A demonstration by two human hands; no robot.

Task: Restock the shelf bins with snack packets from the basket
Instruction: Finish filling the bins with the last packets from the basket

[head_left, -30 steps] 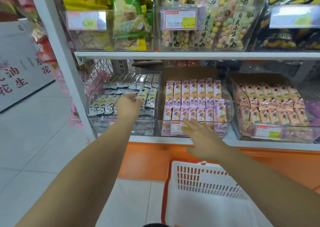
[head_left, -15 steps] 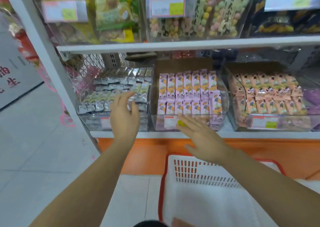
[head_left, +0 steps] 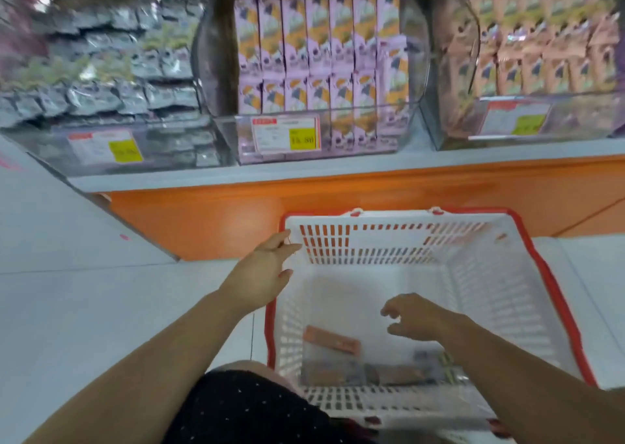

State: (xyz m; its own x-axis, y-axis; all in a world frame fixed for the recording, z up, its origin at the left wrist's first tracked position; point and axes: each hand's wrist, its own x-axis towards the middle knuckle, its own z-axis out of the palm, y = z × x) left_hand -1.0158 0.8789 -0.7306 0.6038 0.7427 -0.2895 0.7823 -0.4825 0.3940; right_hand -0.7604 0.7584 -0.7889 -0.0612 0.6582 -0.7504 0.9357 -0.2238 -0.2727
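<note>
basket (head_left: 389, 237): perforated white plastic, red rim | bins (head_left: 338, 129): clear glossy plastic

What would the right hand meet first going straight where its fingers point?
Probably the orange-pink packet on the basket floor; the right hand points left and down at it, with nothing between. Depth is unclear.

Blur smears the silver packets (head_left: 101, 71) in the upper-left bin, which the left and top edges crop. Print on its price label (head_left: 105, 147) is unreadable. The loose packets (head_left: 333, 340) in the basket (head_left: 490, 291) are too blurred to identify, and the right forearm (head_left: 507, 376) hides some of them. The right edge cuts off the peach packets (head_left: 541, 54) at upper right.
</note>
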